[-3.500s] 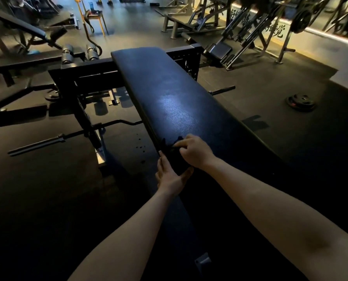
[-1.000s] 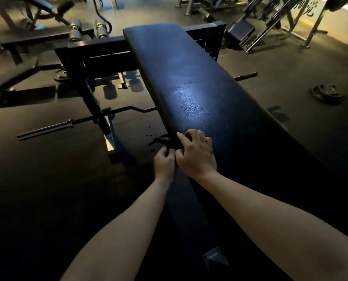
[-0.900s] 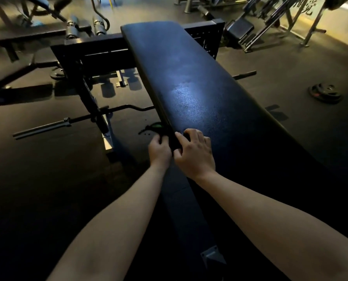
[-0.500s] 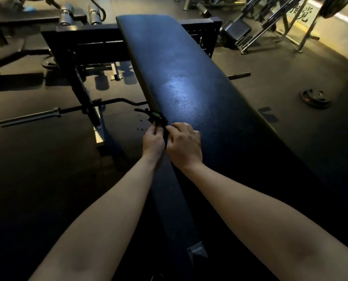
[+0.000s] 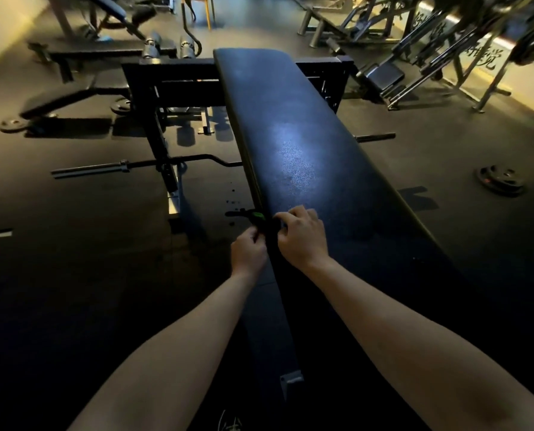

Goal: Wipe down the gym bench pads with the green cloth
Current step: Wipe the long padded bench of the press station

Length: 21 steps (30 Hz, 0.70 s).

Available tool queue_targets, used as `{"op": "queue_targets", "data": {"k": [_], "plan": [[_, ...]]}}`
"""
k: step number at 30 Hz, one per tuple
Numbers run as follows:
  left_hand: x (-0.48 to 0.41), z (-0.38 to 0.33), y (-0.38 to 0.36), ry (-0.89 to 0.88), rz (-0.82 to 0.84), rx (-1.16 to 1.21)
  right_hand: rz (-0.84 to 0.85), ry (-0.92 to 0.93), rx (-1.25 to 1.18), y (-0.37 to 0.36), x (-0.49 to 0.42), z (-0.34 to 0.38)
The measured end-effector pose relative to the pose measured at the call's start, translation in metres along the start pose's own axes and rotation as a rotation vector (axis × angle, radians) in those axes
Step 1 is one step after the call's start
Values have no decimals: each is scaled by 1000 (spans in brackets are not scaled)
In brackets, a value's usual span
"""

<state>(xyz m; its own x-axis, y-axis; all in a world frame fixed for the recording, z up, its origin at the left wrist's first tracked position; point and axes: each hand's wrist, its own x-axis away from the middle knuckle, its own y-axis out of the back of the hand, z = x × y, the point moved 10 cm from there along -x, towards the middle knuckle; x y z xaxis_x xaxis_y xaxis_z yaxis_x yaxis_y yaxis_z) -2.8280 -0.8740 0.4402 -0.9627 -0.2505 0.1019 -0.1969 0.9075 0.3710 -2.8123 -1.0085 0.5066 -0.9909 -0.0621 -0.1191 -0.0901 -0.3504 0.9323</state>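
Gripping the green cloth (image 5: 257, 216) with both hands at the left edge of the bench pad (image 5: 306, 144), near end. Left hand (image 5: 248, 251) sits just off the pad's left side, fingers curled, pinching the cloth from below the edge. Right hand (image 5: 303, 236) rests on top of the pad at the same edge, knuckles bent, fingers curled down onto the cloth's dark bunched part. The hands are almost touching, with the cloth between them. Only a small bright green patch shows, sticking out just left of the pad edge beyond the left hand; the rest of the cloth is too dark to trace. The pad is long, black and textured, with a pale glare spot mid-length ahead of the hands. A curl bar (image 5: 104, 165) lies on the floor (image 5: 73, 275) left of the pad, running under it. A weight plate (image 5: 500, 181) lies on the floor well to the pad's right. A black rack frame (image 5: 153, 88) stands at the pad's far end. Lighting is dim.
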Motion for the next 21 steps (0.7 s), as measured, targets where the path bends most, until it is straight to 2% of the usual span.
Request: {"op": "queue_targets", "data": {"k": [7,12,18,21], "plan": [[67,5,-1,-86,-35,-76,10,44,46,0,40,6],[93,17,-1,-169,1,-143,-102,76,42,0,55,6],[31,-1,21,-71,-134,-73,-175,75,63,2,55,7],[1,-7,9,47,-93,72,-181,82,77,1,55,6]]}}
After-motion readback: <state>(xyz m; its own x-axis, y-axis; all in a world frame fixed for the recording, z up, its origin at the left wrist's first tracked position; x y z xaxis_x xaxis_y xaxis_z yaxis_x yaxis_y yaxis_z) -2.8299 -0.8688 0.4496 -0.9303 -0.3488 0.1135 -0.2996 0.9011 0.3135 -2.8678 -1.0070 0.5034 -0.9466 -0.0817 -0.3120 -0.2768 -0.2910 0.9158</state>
